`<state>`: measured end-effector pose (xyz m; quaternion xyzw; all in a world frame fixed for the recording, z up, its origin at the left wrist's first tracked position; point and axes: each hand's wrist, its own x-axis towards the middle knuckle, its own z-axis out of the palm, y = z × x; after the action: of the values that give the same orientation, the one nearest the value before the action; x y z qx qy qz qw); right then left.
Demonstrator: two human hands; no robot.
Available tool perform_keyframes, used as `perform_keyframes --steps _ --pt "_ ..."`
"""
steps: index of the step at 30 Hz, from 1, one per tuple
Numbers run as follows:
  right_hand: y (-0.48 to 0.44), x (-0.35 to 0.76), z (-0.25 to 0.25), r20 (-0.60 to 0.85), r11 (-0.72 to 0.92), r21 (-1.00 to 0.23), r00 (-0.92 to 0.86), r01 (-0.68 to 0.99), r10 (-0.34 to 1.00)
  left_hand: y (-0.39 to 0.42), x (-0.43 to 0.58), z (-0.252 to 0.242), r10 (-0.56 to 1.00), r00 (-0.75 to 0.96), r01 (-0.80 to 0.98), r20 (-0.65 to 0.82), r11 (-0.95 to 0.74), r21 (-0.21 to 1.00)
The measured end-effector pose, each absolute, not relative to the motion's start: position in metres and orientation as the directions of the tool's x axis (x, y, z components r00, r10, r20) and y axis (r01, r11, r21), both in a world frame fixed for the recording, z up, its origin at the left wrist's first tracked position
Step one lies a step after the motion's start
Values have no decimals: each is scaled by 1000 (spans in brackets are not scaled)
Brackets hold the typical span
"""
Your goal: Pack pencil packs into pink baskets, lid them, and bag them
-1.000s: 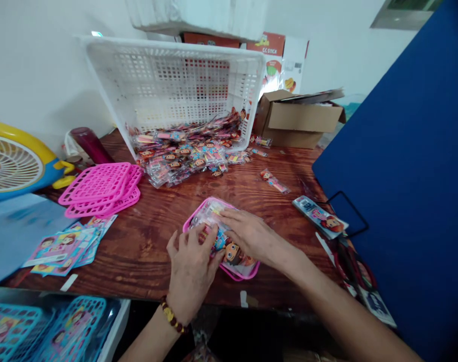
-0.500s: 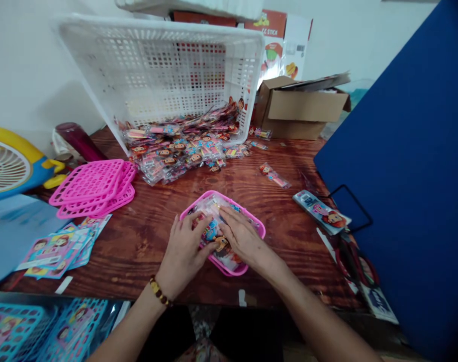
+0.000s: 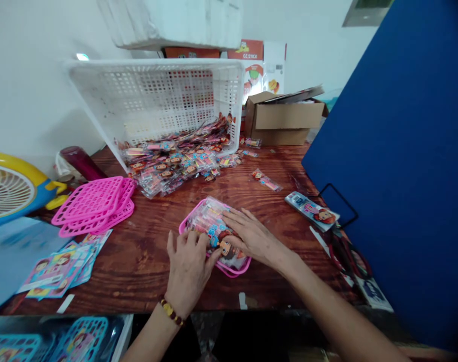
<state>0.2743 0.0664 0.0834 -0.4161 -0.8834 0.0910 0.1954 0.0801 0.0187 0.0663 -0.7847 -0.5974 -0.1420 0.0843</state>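
A small pink plastic basket [image 3: 181, 226] sits on the wooden table in front of me, filled with clear printed packets [image 3: 214, 232] showing cartoon figures. My left hand [image 3: 189, 261] rests at its near left side, fingers bent over the rim and apart, the thumb touching the packets. Across the right side of the basket lies my right hand [image 3: 253, 237], its fingers stretched out flat on top of the packets. Both hands press on the contents from above; part of the basket's right rim is hidden beneath the right hand.
A white crate [image 3: 240, 105] lies on its side, spilling many small packets [image 3: 176, 168]. Pink lattice lids [image 3: 93, 203] and printed cards [image 3: 63, 271] are at left beside a fan [image 3: 12, 188]. A cardboard box [image 3: 283, 118], packet stack [image 3: 312, 208], scissors [image 3: 351, 256] and blue panel [image 3: 387, 166] are at right.
My right hand has shifted to the right, uncovering more of the packets. The left hand has moved slightly lower at the basket's left side. The view has tilted up a little.
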Motion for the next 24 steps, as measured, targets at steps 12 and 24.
perform_keyframes --steps 12,24 --pt "59 274 70 283 593 -464 -525 658 803 31 63 71 932 290 936 218 -324 136" --pt "90 267 100 444 702 -554 -556 447 703 27 69 68 806 268 813 528 -483 325"
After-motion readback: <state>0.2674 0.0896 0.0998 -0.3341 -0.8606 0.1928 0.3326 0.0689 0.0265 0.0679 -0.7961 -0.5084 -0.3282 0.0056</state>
